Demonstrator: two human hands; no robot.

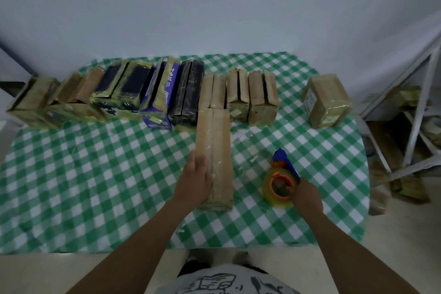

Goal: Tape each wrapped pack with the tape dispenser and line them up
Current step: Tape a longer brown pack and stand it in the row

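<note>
- A row of packs stands along the far edge of the table, from left to centre.
- The left grip, fingers straight, rests flat on a long pack lying mid-table, whose far end meets the row.
- The dispenser lies just right of it; the blurred right grip seems to clasp its roll.
- A lone pack sits far right.

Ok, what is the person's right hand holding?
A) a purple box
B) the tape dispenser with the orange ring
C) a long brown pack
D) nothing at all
B: the right hand grips the tape dispenser at its roll on the checked cloth, while the left hand lies flat on the long brown pack.
</note>
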